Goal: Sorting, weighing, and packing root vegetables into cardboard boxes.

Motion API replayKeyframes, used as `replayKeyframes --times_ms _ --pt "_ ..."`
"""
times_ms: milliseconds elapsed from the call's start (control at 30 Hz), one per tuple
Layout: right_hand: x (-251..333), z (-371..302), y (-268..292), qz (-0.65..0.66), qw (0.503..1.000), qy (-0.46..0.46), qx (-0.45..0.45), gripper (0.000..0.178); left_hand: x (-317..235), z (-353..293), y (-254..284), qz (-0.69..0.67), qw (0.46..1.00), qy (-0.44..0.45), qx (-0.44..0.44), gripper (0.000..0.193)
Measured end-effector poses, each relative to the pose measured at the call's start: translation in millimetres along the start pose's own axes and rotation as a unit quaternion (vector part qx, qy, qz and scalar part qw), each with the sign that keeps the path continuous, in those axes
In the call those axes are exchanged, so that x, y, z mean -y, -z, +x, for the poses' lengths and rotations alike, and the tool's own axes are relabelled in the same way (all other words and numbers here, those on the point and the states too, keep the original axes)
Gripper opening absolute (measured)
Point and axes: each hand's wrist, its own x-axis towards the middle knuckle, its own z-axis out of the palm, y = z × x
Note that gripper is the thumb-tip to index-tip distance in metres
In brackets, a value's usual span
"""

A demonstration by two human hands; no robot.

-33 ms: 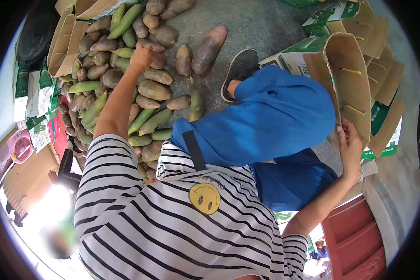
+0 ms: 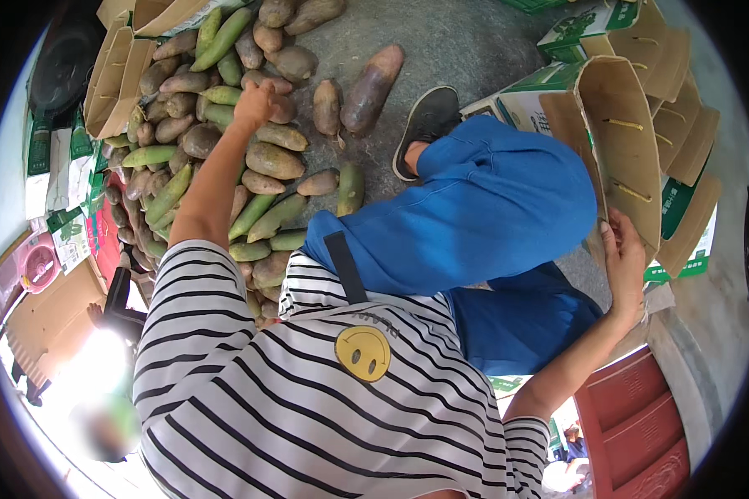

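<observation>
My left hand (image 2: 255, 103) reaches into a large heap of long, thick vegetables, some green, some brown or purplish. Its fingers bend around a brownish-purple vegetable (image 2: 282, 109) near the heap's right side; the hand covers part of it. On the right, my right hand (image 2: 626, 254) grips the near rim of an open cardboard carton (image 2: 628, 158) with green and white printed sides and yellow cord handles. That carton stands against my raised knee in blue trousers, and its inside is mostly hidden.
Beside my shoe (image 2: 431, 125), a large purplish vegetable (image 2: 373, 90) and a smaller brown one (image 2: 327, 108) lie on the grey floor. More open cartons (image 2: 678, 125) line the right wall. Another carton (image 2: 115, 79) stands left of the heap. A red panel (image 2: 632, 424) is at lower right.
</observation>
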Motion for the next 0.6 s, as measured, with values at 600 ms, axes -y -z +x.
replayKeyframes --times_ms 600 --pt "0.1 -16.9 -0.9 -0.077 0.994 0.029 -0.073 0.030 -203.3 -90.3 137.0 -0.496 0.796 -0.248 -0.242 0.038"
